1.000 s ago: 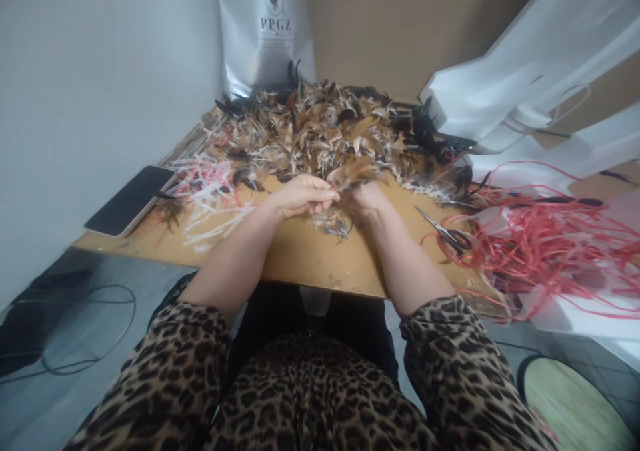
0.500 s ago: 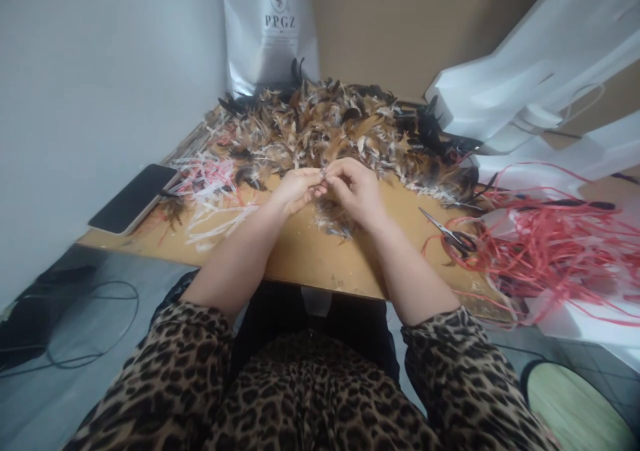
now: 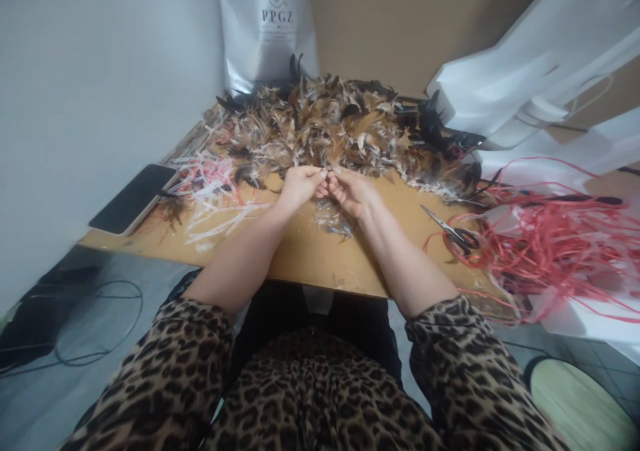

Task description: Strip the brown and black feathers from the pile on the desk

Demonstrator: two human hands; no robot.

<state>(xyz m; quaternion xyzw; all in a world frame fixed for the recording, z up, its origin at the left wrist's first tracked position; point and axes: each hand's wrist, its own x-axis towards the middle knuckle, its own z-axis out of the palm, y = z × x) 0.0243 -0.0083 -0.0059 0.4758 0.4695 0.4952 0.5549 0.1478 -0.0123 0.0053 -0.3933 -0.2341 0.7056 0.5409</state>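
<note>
My left hand (image 3: 302,187) and my right hand (image 3: 353,191) meet fingertip to fingertip over the middle of the wooden table. Both are pinched closed on something small, too little of which shows to name. Just behind them rises a big heap of brown and black feathers (image 3: 325,127). Under the fingers, on the tabletop, lies a small tuft of greyish feathers (image 3: 333,217), partly covered by my right hand.
Scissors (image 3: 453,229) with black handles lie on the table (image 3: 310,264), right of my hands. Beyond them spreads a tangle of red ties (image 3: 560,251). To the left are a phone (image 3: 133,199) and white and pink strips (image 3: 210,177). A silver bag (image 3: 270,51) stands behind the feathers.
My right hand has turned over so its curled fingers now show from the palm side. The fingertips of both hands stay together in nearly the same place.
</note>
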